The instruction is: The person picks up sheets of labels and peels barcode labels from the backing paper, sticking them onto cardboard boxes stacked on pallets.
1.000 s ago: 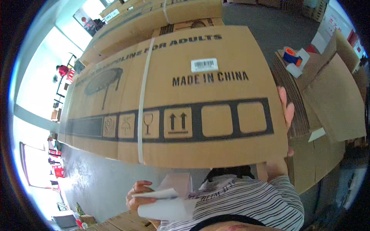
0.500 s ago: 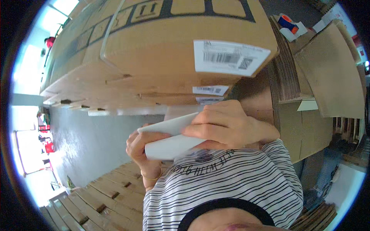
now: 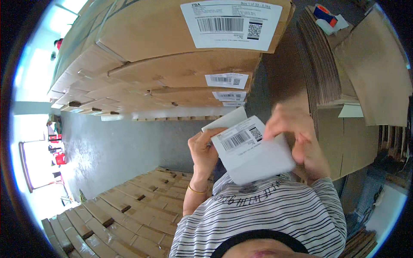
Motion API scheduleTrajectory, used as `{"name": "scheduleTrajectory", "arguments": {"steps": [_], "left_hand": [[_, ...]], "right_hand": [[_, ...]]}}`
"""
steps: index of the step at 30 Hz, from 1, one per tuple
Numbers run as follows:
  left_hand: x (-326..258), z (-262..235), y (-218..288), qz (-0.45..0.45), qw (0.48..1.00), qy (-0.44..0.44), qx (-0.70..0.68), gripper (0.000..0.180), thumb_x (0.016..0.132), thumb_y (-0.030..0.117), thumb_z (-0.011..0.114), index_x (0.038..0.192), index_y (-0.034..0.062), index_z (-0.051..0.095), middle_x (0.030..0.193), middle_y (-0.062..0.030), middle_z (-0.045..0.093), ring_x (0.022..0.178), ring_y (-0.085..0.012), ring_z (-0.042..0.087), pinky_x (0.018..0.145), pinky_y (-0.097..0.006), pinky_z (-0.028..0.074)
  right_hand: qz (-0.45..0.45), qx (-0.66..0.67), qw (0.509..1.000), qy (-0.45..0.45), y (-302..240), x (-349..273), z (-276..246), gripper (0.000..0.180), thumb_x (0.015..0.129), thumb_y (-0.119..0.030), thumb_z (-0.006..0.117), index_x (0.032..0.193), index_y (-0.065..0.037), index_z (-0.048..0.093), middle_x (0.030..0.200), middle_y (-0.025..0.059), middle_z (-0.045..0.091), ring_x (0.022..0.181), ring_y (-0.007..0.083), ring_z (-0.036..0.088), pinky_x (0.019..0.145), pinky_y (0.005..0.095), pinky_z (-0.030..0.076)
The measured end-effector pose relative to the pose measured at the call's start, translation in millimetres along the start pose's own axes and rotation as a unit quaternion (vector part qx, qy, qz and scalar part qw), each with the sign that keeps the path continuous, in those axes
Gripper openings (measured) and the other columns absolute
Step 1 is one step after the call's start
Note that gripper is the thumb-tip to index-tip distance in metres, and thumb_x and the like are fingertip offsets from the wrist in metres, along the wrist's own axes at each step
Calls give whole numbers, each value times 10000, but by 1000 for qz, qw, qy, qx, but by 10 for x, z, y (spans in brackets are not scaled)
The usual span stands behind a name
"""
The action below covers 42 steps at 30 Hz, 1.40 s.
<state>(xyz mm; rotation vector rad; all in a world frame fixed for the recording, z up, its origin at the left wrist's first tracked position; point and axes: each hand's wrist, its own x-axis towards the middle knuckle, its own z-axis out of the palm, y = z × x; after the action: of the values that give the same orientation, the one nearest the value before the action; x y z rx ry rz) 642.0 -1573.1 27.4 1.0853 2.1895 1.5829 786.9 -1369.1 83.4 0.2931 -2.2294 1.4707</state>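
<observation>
A stack of white label sheets is in front of my chest, tilted, with a printed barcode label facing up. My left hand grips its left side, fingers wrapped round the edge. Behind the printed face, another white part of the sheets sticks up past the left fingers. My right hand, slightly blurred, is at the upper right edge of the sheets with its fingers curled. What its fingertips hold, if anything, is hidden. Ahead stands a large brown carton bearing a white barcode label.
More cartons with similar labels stand in a row beyond the first. Flattened cardboard is stacked at the right, with a blue and orange tape dispenser on it. Packed cartons lie at lower left beside grey floor.
The sheets have turned, so the barcode face now shows, and have moved right with both hands. My right hand has shifted from across the sheets to their right edge. The view has moved too.
</observation>
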Motion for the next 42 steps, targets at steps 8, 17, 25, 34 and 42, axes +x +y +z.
{"name": "scheduleTrajectory", "arguments": {"steps": [8,17,25,34,42], "left_hand": [[-89,-34,129,109,988,21,104,134,674,45,694,806,55,718,706,-86,697,590,-176,647,557,-268,477],[-23,-151,179,130,991,-14,42,203,647,30,697,848,56,708,765,-95,700,635,-234,657,605,-284,500],[252,-391,110,170,984,-42,34,235,622,17,694,843,96,716,745,-85,691,580,-211,609,553,-290,464],[556,-978,-1,279,952,-82,92,145,618,63,735,753,100,696,726,-50,687,658,-190,653,899,-438,513],[1009,-769,314,467,823,-299,125,98,636,29,712,726,66,696,605,-32,601,591,-150,596,1088,-571,342]], "right_hand": [[237,59,966,89,177,-234,450,269,778,-82,745,1021,-46,634,896,50,667,818,141,641,735,289,509],[13,-133,983,129,183,-47,440,230,664,-100,803,858,-67,686,814,40,627,696,185,570,615,297,422],[-14,-242,954,173,-83,100,477,174,720,-86,762,875,-94,684,903,67,621,812,249,591,682,354,485],[-104,201,907,355,-43,-311,88,471,875,-123,620,1301,-92,420,1052,200,589,850,291,637,840,444,549],[11,34,876,481,631,501,708,631,810,62,675,1315,-41,310,890,99,658,802,122,622,691,228,491]]}}
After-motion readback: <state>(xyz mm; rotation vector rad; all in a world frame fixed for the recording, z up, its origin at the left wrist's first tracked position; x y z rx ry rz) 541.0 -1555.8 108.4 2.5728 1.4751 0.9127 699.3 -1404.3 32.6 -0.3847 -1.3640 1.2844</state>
